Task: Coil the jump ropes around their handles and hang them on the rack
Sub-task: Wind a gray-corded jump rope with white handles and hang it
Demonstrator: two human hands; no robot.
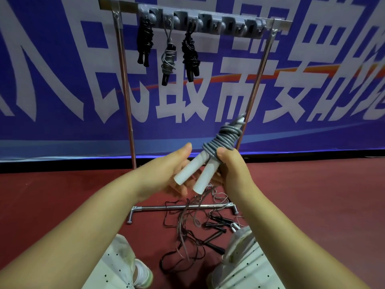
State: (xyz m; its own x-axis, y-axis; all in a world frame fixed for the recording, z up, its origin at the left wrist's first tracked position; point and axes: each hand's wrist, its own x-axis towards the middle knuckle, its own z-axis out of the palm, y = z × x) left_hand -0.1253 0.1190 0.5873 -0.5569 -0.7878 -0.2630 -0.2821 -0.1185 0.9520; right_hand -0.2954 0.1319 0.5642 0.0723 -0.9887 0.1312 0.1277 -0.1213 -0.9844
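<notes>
Between my hands is a jump rope with two white handles [192,173] side by side and its grey cord [226,136] coiled round their upper ends. My right hand [233,170] grips the bundle at the lower coils. My left hand [166,172] lies under the handles with its fingers straight. Ahead stands the metal rack [125,80] with a grey hook bar [210,22] on top. Three coiled ropes hang at the bar's left: a black one [144,41], a grey one [168,61], a black one [190,55].
A tangle of loose ropes [187,230] with black handles lies on the red floor by the rack's base bar [183,207], between my knees. My shoes [141,276] are at the bottom. A blue banner [291,80] covers the wall behind the rack.
</notes>
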